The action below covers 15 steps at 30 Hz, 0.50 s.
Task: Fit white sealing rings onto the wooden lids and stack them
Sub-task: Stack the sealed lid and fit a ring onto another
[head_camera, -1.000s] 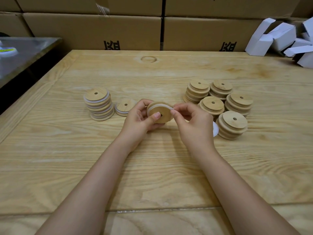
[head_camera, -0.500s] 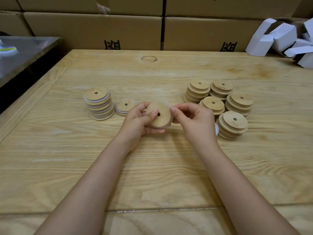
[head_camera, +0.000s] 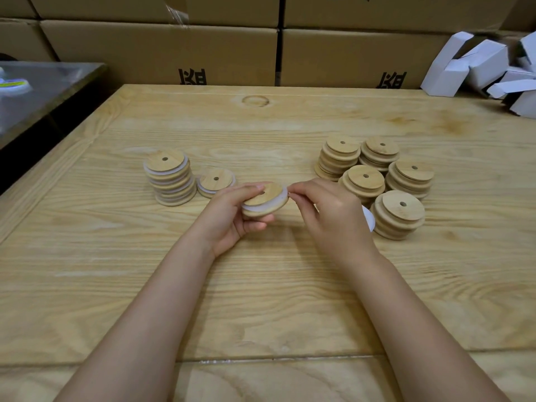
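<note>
Wooden lid (head_camera: 269, 194) with white ring (head_camera: 259, 209): left hand (head_camera: 229, 219) grips, right hand (head_camera: 333, 213) pinches.

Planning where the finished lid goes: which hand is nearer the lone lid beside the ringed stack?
Left. The left hand grips the held lid just right of the lone lid; the right hand pinches the held lid's right edge, farther right.

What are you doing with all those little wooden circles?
A person is fitting a white sealing ring onto a round wooden lid. The left hand holds the lid above the light wooden table, and the right hand pinches the ring at the lid's right edge. A stack of ringed lids sits on the left. Five stacks of bare wooden lids wait on the right.
</note>
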### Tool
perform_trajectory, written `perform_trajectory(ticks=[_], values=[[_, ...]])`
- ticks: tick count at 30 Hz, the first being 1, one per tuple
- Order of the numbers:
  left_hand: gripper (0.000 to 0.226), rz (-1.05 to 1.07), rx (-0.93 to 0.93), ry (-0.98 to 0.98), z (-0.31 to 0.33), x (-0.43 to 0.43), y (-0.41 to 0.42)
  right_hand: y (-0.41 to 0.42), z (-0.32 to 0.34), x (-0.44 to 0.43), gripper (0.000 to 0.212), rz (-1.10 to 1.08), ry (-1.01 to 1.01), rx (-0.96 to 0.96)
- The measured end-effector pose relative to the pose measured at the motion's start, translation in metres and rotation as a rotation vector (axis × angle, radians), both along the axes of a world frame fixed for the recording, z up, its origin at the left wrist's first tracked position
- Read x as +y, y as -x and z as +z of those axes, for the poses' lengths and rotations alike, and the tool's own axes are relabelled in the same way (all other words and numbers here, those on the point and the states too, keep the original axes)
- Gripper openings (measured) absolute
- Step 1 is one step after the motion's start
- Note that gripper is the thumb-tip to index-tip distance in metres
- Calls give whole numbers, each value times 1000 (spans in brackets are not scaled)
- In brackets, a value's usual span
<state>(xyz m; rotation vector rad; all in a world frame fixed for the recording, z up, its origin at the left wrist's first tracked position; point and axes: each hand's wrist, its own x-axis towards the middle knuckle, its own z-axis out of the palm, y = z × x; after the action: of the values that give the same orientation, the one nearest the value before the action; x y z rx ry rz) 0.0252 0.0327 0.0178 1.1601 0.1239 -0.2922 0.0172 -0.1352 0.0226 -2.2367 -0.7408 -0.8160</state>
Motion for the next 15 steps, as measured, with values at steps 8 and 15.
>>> perform_trajectory(ticks=[8,15], values=[[20,-75,162,35,-1,4,-2,-1,1,-4,6,50,183,-288],[25,-164,182,15,1,7,-1,5,3,2,17,122,218,-372]])
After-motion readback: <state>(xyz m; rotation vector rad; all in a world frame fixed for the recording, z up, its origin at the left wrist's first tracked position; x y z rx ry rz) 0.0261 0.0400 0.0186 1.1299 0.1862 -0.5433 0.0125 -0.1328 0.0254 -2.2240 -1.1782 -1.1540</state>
